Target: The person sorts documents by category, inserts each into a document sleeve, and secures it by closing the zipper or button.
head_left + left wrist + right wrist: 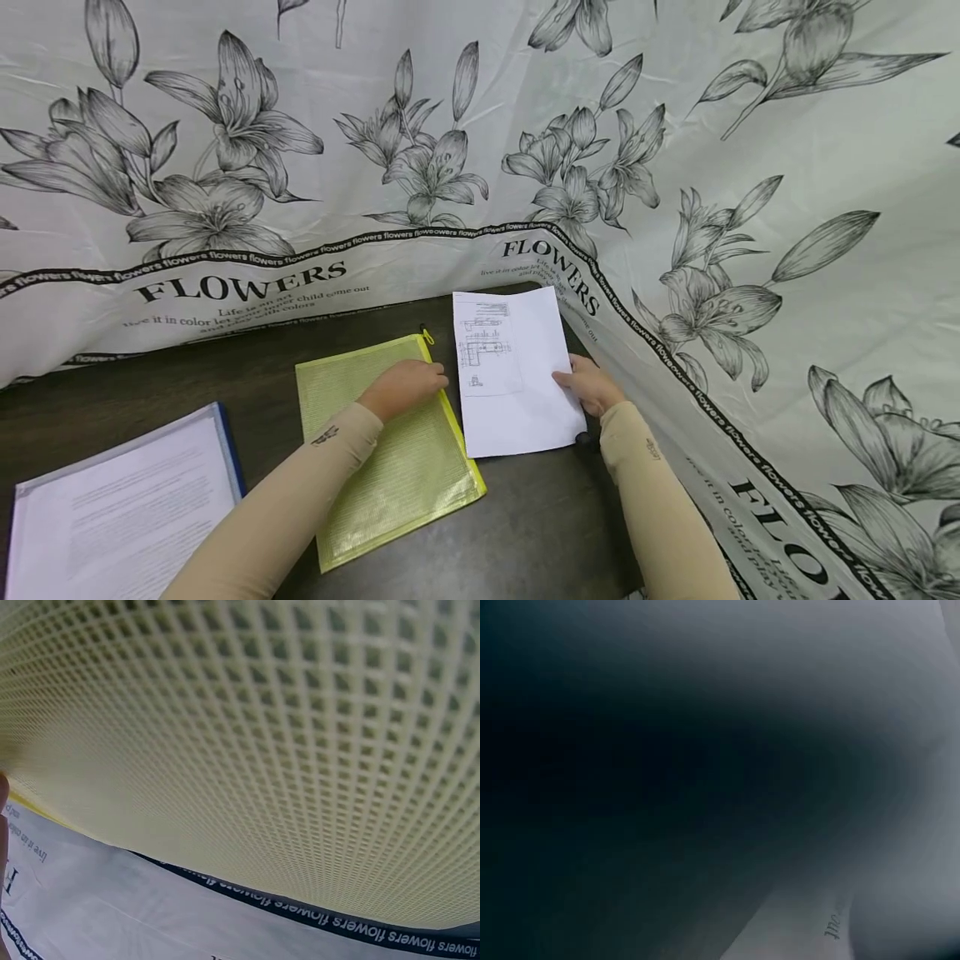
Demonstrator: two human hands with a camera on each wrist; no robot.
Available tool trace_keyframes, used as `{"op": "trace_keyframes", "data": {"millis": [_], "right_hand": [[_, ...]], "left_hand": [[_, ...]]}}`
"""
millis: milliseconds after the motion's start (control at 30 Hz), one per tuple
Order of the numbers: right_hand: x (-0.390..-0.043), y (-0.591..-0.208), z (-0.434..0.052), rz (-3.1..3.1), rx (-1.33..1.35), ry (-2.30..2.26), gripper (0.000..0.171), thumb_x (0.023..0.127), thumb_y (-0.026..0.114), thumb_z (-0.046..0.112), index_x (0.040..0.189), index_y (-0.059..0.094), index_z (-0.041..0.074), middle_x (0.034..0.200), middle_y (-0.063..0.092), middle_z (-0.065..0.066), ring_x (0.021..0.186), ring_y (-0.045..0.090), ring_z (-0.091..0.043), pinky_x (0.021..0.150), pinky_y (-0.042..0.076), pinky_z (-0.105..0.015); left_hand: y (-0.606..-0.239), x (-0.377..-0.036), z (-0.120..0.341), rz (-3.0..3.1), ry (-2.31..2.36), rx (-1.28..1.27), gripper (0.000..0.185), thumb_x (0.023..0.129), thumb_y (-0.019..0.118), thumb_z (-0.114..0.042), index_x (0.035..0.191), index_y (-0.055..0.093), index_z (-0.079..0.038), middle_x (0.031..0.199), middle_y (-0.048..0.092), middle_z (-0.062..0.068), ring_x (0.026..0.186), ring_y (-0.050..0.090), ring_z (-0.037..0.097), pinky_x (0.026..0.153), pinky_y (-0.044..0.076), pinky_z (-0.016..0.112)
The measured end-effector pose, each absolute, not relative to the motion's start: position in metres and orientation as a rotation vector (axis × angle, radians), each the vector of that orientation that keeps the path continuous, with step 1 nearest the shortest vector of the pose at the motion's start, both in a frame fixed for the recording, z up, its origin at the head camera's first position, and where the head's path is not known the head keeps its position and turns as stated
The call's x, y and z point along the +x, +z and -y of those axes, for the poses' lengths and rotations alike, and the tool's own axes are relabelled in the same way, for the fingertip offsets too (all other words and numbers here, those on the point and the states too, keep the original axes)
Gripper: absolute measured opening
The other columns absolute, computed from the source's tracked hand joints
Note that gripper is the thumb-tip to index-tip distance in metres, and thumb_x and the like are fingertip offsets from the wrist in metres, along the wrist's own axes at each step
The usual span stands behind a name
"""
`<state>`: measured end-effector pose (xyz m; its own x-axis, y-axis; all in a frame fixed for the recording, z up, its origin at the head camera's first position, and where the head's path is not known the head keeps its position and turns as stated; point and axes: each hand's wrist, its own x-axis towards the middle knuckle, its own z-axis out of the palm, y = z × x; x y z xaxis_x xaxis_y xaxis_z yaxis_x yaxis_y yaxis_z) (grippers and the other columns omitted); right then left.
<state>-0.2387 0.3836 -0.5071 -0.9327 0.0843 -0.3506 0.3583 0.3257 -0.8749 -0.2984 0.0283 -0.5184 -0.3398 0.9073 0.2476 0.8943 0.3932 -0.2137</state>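
A yellow mesh zip pouch (390,450) lies flat on the dark table (540,525). My left hand (405,386) rests on its upper right part near the zip edge, fingers curled down on it. The left wrist view is filled by the yellow mesh pouch (285,735). A white printed sheet (513,375) with a small diagram lies to the right of the pouch. My right hand (588,385) pinches its right edge. The right wrist view is dark and blurred.
A blue-edged folder with printed pages (120,508) lies at the front left. A white cloth with grey flowers and "FLOWERS" lettering (675,208) hangs behind and along the right side of the table, close to my right arm.
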Motion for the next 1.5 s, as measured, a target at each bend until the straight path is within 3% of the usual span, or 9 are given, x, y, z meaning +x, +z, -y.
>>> {"op": "trace_keyframes", "data": {"millis": [167, 533, 1067, 1300, 1500], "right_hand": [[-0.234, -0.512, -0.378, -2.371, 0.433, -1.687, 0.048, 0.104, 0.052, 0.006, 0.149, 0.038, -0.005, 0.137, 0.051, -0.023, 0.112, 0.057, -0.030, 0.093, 0.048, -0.043], [-0.234, -0.516, -0.383, -2.356, 0.568, -1.807, 0.055, 0.105, 0.050, 0.007, 0.155, 0.028, -0.005, 0.152, 0.037, -0.026, 0.134, 0.042, -0.038, 0.112, 0.035, -0.054], [-0.235, -0.523, -0.374, -2.350, 0.582, -1.788, 0.054, 0.105, 0.052, 0.009, 0.154, 0.032, -0.002, 0.151, 0.039, -0.024, 0.131, 0.045, -0.036, 0.109, 0.038, -0.053], [-0.228, -0.523, -0.367, -2.349, 0.428, -1.685, 0.049, 0.105, 0.053, 0.008, 0.150, 0.038, -0.004, 0.136, 0.053, -0.024, 0.113, 0.059, -0.032, 0.095, 0.049, -0.046], [-0.226, -0.521, -0.359, -2.265, 0.299, -1.698, 0.048, 0.104, 0.053, 0.004, 0.149, 0.039, -0.006, 0.129, 0.058, -0.022, 0.104, 0.063, -0.026, 0.086, 0.054, -0.041]], "left_hand": [[-0.517, -0.299, -0.028, 2.349, 0.103, -1.570, 0.022, 0.087, 0.070, 0.005, 0.081, 0.067, -0.015, 0.074, 0.052, -0.002, 0.060, 0.038, 0.010, 0.055, 0.041, 0.024], [-0.513, -0.299, -0.022, 2.376, -0.042, -1.583, 0.023, 0.091, 0.067, 0.002, 0.077, 0.064, -0.016, 0.072, 0.050, -0.003, 0.061, 0.041, 0.010, 0.057, 0.043, 0.025], [-0.519, -0.303, -0.016, 2.408, -0.083, -1.591, 0.022, 0.092, 0.066, -0.002, 0.076, 0.063, -0.016, 0.072, 0.049, -0.004, 0.060, 0.038, 0.010, 0.057, 0.043, 0.025], [-0.519, -0.304, -0.014, 2.423, -0.091, -1.578, 0.021, 0.090, 0.066, -0.001, 0.076, 0.063, -0.016, 0.071, 0.047, -0.004, 0.060, 0.038, 0.009, 0.056, 0.041, 0.024], [-0.517, -0.303, -0.012, 2.419, -0.080, -1.547, 0.017, 0.089, 0.068, -0.002, 0.080, 0.066, -0.016, 0.074, 0.055, -0.003, 0.060, 0.043, 0.009, 0.057, 0.044, 0.025]]}}
